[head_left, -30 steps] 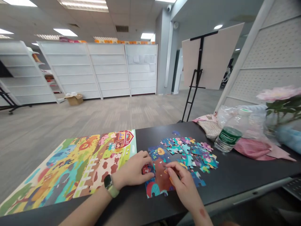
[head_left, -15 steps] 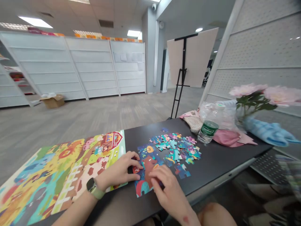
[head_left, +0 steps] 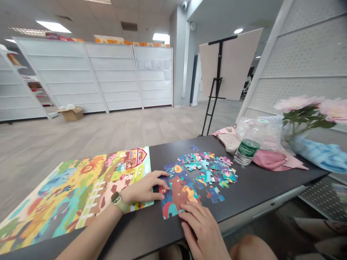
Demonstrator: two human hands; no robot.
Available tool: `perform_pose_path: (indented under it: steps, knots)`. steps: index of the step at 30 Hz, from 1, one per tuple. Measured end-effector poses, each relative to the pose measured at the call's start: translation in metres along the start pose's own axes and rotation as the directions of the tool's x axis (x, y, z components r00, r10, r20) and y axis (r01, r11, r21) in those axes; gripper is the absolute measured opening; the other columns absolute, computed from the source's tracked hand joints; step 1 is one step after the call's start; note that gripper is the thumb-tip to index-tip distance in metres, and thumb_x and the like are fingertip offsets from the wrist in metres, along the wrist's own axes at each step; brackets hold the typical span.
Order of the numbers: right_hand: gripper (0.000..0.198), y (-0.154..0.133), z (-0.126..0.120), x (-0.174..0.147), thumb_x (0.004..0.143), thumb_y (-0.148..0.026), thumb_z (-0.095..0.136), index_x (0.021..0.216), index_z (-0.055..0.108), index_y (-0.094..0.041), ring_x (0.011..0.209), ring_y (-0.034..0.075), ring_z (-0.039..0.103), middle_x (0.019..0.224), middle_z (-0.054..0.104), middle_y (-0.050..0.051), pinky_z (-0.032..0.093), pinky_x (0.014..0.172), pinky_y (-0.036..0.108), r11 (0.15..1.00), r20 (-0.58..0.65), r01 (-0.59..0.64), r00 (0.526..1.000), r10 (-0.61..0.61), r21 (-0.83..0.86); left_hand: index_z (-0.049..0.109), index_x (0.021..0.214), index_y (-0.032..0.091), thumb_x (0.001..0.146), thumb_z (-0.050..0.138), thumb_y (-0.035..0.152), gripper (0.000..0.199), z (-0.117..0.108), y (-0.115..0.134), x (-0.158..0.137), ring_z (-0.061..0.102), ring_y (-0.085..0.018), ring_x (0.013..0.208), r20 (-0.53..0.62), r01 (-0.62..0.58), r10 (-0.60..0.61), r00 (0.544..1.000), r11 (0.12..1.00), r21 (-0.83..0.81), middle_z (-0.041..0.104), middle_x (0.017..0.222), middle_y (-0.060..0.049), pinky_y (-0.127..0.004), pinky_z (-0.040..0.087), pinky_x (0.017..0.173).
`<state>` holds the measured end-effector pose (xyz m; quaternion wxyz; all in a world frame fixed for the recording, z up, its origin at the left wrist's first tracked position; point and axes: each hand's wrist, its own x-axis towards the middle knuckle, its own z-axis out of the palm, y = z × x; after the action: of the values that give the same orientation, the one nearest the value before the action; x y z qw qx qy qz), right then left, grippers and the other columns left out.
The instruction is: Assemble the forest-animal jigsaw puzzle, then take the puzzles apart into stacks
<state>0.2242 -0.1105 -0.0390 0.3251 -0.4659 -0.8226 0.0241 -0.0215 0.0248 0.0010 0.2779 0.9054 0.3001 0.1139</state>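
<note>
A partly joined jigsaw puzzle [head_left: 179,193] lies on the dark table, showing a brown bear holding a golden horn against blue. My left hand [head_left: 149,186] rests at its left edge, fingers apart with the tips on the pieces. At the lower right edge, my right hand [head_left: 202,224] lies with its fingers stretched over the border; nothing shows held in it. Its fingertips cover part of that edge. Loose puzzle pieces [head_left: 207,175] are heaped just beyond, and a few joined pieces [head_left: 215,195] sit apart nearer the front.
Finished-looking animal picture puzzles [head_left: 89,187] cover the table's left side. A water bottle [head_left: 246,151], a pink cloth [head_left: 273,160], a blue cloth [head_left: 320,153] and pink flowers [head_left: 300,103] stand at the right end. An easel [head_left: 217,83] is beyond the table.
My right hand has moved down off the bear, uncovering the horn area, and its fingers have straightened. My left hand stays at the puzzle's left edge. The view has shifted slightly.
</note>
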Motion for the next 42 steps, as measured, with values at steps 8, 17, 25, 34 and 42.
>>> perform_pose_path:
  steps: [8,17,25,34,42]
  knots:
    - [0.033,0.0,0.002,0.0,0.084,-0.011,0.054,0.11,0.068,-0.025,0.113,0.024,0.066,0.122,0.072,0.005,0.051,0.091,0.036,0.999,0.024,0.021,1.0,-0.02,-0.043,0.065,0.118,0.026,0.095,0.057,0.033,0.026,0.01,0.004,0.001,0.047,-0.026,0.132,-0.167,-0.016,0.016,0.986,1.0,0.002,0.049,0.144,-0.008,-0.043,0.036,0.113]
    - [0.042,0.011,-0.013,0.003,0.086,-0.012,0.054,0.123,0.066,-0.027,0.128,0.022,0.058,0.139,0.061,0.005,0.05,0.102,0.036,0.999,0.03,0.037,0.999,-0.037,-0.006,0.046,0.145,0.033,0.086,0.069,0.048,0.065,0.022,0.022,0.006,0.036,-0.035,0.143,-0.031,-0.084,0.09,0.995,0.982,0.168,0.037,0.157,-0.01,-0.056,0.027,0.117]
    - [0.031,0.078,-0.018,-0.013,0.094,-0.028,0.052,0.118,0.069,-0.021,0.122,0.029,0.061,0.129,0.068,0.012,0.05,0.103,0.053,0.948,-0.159,-0.273,0.956,0.248,-0.165,0.05,0.143,0.033,0.084,0.071,0.051,0.065,0.019,0.024,0.006,0.039,-0.036,0.141,-0.038,-0.048,0.054,0.998,0.989,0.141,0.041,0.155,-0.01,-0.056,0.029,0.116]
    - [0.036,0.135,-0.039,0.008,0.093,-0.027,0.041,0.115,0.068,-0.018,0.125,0.027,0.057,0.133,0.063,0.014,0.046,0.106,0.049,0.908,-0.241,-0.393,0.905,0.352,-0.149,0.05,0.143,0.03,0.084,0.071,0.054,0.067,0.016,0.023,0.006,0.038,-0.035,0.142,-0.034,-0.039,0.044,0.998,0.991,0.132,0.041,0.155,-0.012,-0.054,0.029,0.116]
    - [0.032,0.143,-0.04,0.025,0.087,-0.05,0.06,0.109,0.072,-0.029,0.132,0.034,0.047,0.13,0.067,0.006,0.034,0.104,0.059,0.898,-0.053,-0.335,0.941,0.334,-0.286,0.05,0.143,0.03,0.085,0.069,0.054,0.066,0.017,0.022,0.005,0.038,-0.036,0.142,-0.027,-0.031,0.035,0.999,0.99,0.135,0.04,0.156,-0.012,-0.057,0.028,0.116]
